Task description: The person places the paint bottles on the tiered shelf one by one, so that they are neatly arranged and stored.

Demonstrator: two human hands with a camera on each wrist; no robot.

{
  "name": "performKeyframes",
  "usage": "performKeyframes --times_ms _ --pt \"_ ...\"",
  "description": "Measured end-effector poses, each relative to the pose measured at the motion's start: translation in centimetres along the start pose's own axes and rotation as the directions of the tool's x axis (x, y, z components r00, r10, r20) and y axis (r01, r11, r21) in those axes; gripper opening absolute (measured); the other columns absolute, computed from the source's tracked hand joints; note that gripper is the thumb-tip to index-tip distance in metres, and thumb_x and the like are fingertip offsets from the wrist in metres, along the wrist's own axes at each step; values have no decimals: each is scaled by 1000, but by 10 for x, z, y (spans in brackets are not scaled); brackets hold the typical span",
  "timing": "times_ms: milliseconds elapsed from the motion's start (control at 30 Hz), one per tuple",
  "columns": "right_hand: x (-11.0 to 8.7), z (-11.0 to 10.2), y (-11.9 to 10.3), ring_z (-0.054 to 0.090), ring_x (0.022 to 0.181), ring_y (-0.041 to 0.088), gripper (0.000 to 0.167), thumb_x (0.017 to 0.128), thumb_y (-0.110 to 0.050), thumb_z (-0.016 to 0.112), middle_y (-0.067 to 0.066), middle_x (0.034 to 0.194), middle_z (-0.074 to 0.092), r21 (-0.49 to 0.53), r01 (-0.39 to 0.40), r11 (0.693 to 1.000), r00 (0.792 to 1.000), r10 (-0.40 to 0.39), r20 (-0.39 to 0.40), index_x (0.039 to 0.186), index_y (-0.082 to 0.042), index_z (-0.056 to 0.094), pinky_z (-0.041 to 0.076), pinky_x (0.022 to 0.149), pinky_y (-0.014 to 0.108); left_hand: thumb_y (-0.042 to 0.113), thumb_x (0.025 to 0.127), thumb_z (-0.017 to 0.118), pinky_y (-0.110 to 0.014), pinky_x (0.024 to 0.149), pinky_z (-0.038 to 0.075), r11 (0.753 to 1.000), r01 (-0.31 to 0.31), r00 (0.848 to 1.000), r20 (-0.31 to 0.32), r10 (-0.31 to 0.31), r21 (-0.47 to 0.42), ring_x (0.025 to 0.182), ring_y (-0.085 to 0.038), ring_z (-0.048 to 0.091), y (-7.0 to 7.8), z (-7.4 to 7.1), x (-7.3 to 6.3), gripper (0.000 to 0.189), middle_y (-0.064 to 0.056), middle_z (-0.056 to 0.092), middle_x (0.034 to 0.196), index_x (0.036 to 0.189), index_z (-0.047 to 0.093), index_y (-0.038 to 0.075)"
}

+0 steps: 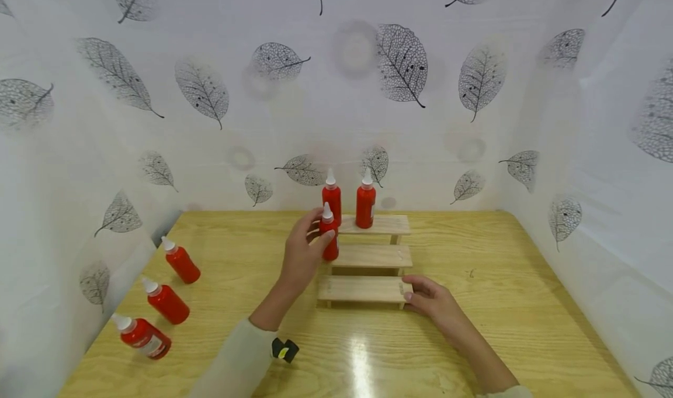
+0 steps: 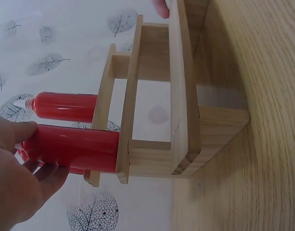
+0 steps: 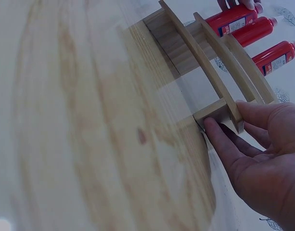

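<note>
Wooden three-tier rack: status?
Left hand grips red white-tipped bottle, middle tier, left end. Right hand holds bottom tier, right end. Two bottles on top tier; no obstruction seen.

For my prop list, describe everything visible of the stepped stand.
The stand looks like pale wood: three shelves on side supports, upright on the table. Two red bottles stand on top; the left hand holds a third bottle at the middle shelf's left end. The right hand grips the bottom shelf's right end.
</note>
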State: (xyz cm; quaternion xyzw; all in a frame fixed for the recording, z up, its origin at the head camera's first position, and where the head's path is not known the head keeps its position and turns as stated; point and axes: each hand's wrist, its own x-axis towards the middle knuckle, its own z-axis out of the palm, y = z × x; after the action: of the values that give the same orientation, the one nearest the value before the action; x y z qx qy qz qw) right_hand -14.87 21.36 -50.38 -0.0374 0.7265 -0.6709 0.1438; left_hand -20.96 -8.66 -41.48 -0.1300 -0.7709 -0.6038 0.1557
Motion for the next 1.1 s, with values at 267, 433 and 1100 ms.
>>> performKeyframes --times_ms 267,433,1100 --pt "3 3 -2 61 114 19 54 97 -18 68 20 138 50 14 -1 1000 1000 1 -20 144 0 49 57 96 32 11 96 68 -47 103 53 1000 -5 1000 19 5 27 121 -28 61 5 -2 1 48 -8 58 137 142 54 16" --pt "2 3 -3 60 115 19 55 97 -18 67 23 140 48 20 15 1000 1000 -15 -5 145 1 48 57 97 32 10 96 68 -48 105 51 999 31 999 35 -31 14 123 -29 59 4 -3 0 50 -7 56 138 143 52 18" --pt "-1 0 -2 57 126 28 60 97 -25 69 20 150 43 26 -36 999 999 36 7 148 -3 46 56 98 32 26 97 69 -47 109 45 986 45 999 -28 -41 161 132 -23 50 -4 -73 -47 56 -1 51 143 149 46 21"
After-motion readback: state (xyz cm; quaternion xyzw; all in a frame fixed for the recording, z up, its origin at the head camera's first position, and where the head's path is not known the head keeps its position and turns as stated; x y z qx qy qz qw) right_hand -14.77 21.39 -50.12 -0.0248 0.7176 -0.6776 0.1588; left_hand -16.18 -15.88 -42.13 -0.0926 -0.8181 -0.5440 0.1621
